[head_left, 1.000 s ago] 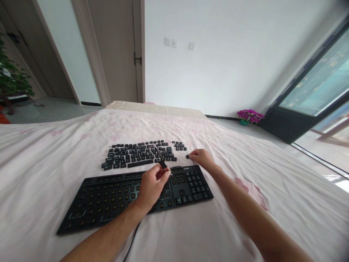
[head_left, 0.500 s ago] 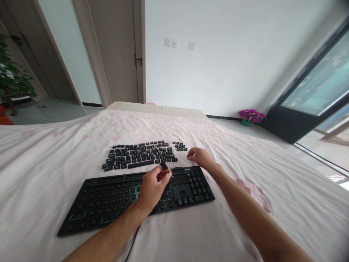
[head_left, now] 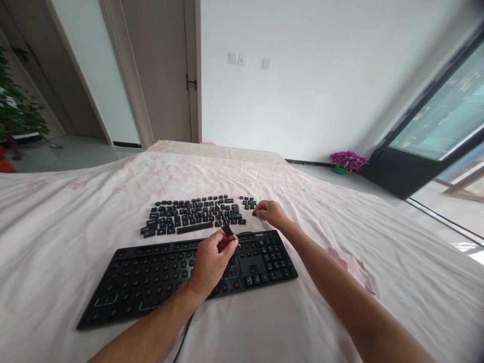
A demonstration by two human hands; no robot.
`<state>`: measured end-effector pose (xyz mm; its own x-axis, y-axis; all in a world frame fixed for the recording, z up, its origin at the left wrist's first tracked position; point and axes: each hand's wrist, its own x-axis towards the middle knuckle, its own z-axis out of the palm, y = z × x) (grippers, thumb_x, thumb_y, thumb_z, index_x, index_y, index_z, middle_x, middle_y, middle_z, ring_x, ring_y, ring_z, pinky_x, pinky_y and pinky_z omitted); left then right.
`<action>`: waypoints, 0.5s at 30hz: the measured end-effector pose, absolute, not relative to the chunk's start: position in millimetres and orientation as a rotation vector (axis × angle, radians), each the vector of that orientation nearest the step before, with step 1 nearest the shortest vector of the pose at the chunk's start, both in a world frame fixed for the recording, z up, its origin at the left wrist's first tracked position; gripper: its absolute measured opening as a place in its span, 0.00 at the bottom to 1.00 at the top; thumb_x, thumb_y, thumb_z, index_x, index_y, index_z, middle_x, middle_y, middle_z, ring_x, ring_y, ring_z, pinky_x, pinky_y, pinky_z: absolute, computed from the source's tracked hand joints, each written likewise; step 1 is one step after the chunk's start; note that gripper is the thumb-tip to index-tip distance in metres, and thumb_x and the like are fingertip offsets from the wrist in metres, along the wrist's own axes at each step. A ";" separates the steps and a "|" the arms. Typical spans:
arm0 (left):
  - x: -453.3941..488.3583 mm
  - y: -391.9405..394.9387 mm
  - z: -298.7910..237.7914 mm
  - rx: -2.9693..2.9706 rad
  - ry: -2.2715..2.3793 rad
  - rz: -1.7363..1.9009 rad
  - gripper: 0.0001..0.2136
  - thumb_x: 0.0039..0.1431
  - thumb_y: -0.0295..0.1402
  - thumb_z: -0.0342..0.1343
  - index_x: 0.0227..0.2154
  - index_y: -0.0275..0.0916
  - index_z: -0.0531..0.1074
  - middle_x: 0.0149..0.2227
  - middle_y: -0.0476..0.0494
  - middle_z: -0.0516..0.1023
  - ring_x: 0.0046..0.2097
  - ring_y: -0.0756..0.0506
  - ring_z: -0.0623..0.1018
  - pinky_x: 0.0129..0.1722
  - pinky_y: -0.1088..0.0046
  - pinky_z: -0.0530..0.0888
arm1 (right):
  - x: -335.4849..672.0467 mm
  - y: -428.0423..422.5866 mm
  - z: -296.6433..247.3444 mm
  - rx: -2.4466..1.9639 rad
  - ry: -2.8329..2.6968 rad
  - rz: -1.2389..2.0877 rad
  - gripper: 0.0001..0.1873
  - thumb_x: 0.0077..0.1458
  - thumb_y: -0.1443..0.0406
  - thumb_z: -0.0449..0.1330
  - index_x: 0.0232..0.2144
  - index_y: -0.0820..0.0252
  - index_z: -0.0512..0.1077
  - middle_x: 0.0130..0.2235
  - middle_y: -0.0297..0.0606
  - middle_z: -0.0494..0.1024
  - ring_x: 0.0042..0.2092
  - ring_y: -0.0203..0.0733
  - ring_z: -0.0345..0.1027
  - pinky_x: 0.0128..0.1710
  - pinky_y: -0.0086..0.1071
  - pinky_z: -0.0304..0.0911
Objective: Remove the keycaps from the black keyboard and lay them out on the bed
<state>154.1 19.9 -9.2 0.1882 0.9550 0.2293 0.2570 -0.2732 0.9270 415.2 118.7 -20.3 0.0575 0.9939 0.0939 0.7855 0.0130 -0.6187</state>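
Observation:
My left hand point(head_left: 212, 257), closed, holds a keycap puller point(head_left: 227, 230) by its dark handle, its thin wire prongs pointing away over the loose keycaps. Below that hand lies a black keyboard point(head_left: 166, 275); most of its left and middle part shows bare key sockets, while keys still sit on the number pad and arrow area. My right hand point(head_left: 273, 214) pinches a small black keycap point(head_left: 254, 213) at the cloth, just beside a small group of keycaps point(head_left: 247, 202). Rows of removed keycaps point(head_left: 192, 212) lie beyond the keyboard, with a long space bar point(head_left: 194, 228) nearest it.
A pale flowered cloth point(head_left: 321, 312) covers the surface under everything. A pink cloth piece point(head_left: 353, 269) lies right of my right forearm. The keyboard's cable point(head_left: 184, 335) runs toward me. Farther off are a potted purple flower point(head_left: 348, 160) and a door point(head_left: 162, 70).
My right hand has moved slightly left and away from me, bringing the keycap closer to the small group. My left hand stays over the keyboard with the puller.

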 end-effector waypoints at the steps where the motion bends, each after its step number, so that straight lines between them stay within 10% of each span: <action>1: 154.1 20.0 -9.5 1.683 1.157 1.127 0.09 0.55 0.38 0.57 0.32 0.37 0.75 0.30 0.46 0.80 0.33 0.46 0.79 0.34 0.74 0.72 | 414.8 119.3 -20.0 -1.812 -1.786 0.523 0.09 0.45 0.68 0.59 0.31 0.59 0.78 0.23 0.31 0.75 0.26 0.34 0.67 0.28 0.26 0.60; 15: 153.4 19.0 -12.2 1.753 1.147 1.135 0.08 0.56 0.37 0.56 0.32 0.38 0.75 0.30 0.47 0.80 0.32 0.47 0.78 0.33 0.75 0.71 | 398.5 95.0 4.5 -1.662 -1.641 0.637 0.11 0.52 0.63 0.59 0.35 0.61 0.77 0.28 0.36 0.76 0.27 0.35 0.68 0.27 0.28 0.64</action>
